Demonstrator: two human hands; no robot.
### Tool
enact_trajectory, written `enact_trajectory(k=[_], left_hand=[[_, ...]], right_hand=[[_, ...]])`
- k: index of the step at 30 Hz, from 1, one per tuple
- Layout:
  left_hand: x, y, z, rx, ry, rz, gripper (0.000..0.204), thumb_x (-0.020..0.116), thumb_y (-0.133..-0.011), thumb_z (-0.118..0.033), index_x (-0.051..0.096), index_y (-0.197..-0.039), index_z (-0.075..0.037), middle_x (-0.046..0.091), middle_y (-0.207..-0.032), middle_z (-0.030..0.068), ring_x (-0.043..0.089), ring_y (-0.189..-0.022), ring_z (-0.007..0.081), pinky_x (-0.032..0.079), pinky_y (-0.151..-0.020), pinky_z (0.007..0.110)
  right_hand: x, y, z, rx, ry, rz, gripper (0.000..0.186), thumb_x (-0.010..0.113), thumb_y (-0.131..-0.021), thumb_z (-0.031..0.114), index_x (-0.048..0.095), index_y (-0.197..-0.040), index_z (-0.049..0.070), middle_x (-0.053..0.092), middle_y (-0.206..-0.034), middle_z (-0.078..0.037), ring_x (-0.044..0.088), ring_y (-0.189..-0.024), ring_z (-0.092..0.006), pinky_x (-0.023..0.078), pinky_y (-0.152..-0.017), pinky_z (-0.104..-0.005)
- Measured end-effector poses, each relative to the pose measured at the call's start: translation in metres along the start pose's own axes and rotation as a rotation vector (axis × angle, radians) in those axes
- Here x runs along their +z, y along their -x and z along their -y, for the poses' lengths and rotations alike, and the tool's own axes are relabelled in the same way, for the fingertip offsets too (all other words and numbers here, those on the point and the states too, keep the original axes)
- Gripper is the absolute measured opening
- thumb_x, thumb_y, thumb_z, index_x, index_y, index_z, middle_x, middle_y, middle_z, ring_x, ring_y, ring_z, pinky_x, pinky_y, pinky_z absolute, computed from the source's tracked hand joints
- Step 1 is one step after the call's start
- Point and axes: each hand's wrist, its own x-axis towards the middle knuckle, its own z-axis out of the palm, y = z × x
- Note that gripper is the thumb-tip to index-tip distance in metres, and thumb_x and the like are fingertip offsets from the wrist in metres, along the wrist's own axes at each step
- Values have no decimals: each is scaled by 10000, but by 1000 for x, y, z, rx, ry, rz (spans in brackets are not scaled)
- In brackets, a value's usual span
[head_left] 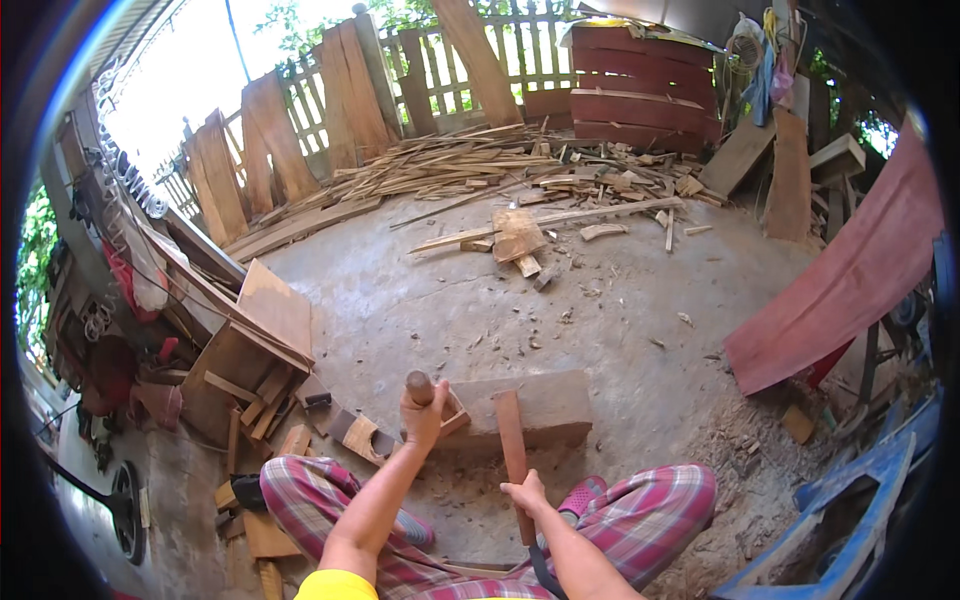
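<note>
My left hand (422, 420) is closed around a thick, rounded wooden handle (420, 386), its round end sticking up above the fist. Beside that fist a small pale wooden piece (454, 411) shows; whether it joins the handle I cannot tell. My right hand (526, 494) grips a long, flat, reddish-brown bar (511, 435) near its lower part, and a dark curved piece runs from its near end toward my lap. The bar's far end lies over a thick wooden block (562, 405) on the floor in front of me.
A notched wooden piece (360, 436) lies left of the block. Stacked offcuts (262, 398) and leaning boards stand at left. Scrap wood (450, 165) is heaped at the back. A red board (835, 280) slants at right above a blue frame (850, 520). Wood chips litter the concrete floor.
</note>
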Motion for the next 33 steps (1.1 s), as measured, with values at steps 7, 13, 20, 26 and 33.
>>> enact_trajectory(k=[7, 13, 20, 26, 33], left_hand=[[-13, -23, -30, 143, -195, 237, 259, 784, -824, -201, 622, -943, -38, 606, -671, 32, 513, -642, 72, 469, -604, 283], [-41, 10, 3, 164, -689, 474, 368, 780, -767, -251, 642, -1059, -73, 627, -950, 148, 617, -920, 366, 504, -775, 423], [-57, 40, 36, 53, -905, 600, 458, 785, -754, -234, 618, -1180, -216, 569, -1221, 84, 619, -1058, 350, 517, -860, 455], [-47, 37, 38, 81, -864, 578, 475, 742, -754, -188, 602, -1205, -238, 577, -1229, 74, 614, -1088, 341, 513, -864, 457], [-6, 23, 37, -59, -1048, 589, 319, 665, -774, -161, 583, -1082, -143, 682, -965, 160, 654, -983, 379, 511, -834, 489]], right_hand=[[-2, -3, -4, -155, 55, -106, 621, 811, -724, 258, 455, -1156, -10, 652, -975, -189, 671, -716, -259, 554, -630, -393], [-5, 1, -3, -165, 65, -91, 608, 803, -729, 269, 462, -1142, -17, 651, -1018, -208, 680, -807, -288, 557, -695, -400], [-8, 8, -2, -156, 71, -90, 627, 810, -722, 284, 468, -1153, -17, 650, -1066, -230, 670, -946, -322, 538, -809, -411], [-10, 9, 0, -162, 115, -98, 664, 811, -717, 307, 469, -1181, -23, 644, -1091, -242, 667, -968, -328, 535, -824, -407], [-23, 11, 4, -154, 43, -125, 602, 824, -701, 315, 558, -1125, -20, 666, -1087, -221, 667, -993, -318, 525, -854, -401]])
